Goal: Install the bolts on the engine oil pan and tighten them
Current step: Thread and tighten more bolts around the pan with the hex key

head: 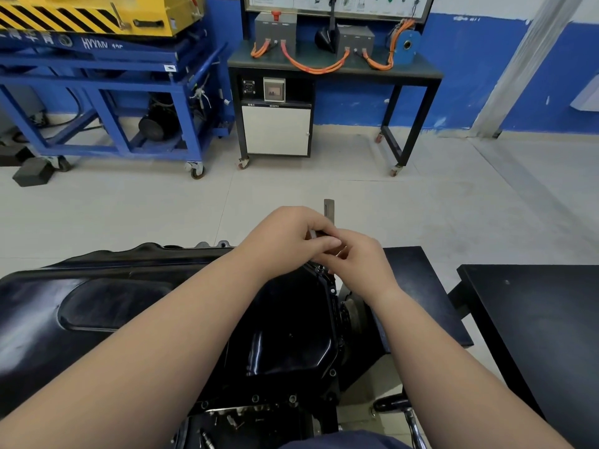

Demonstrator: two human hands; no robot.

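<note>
The black engine oil pan (285,345) lies in front of me on the engine, with bolts along its flange, such as one (333,372) on the right edge. My left hand (285,236) grips a flat metal wrench (328,209) whose end sticks up past the fingers. My right hand (359,260) is curled beside it, fingers pinching something small over the pan's far right corner bolt (320,268); what it pinches is hidden.
A black table (534,319) stands to the right, and a black tray surface (418,286) lies behind my right hand. A chrome-handled tool (415,422) sits low right. Blue lift cart (107,92) and a wheeled test bench (334,69) stand across the floor.
</note>
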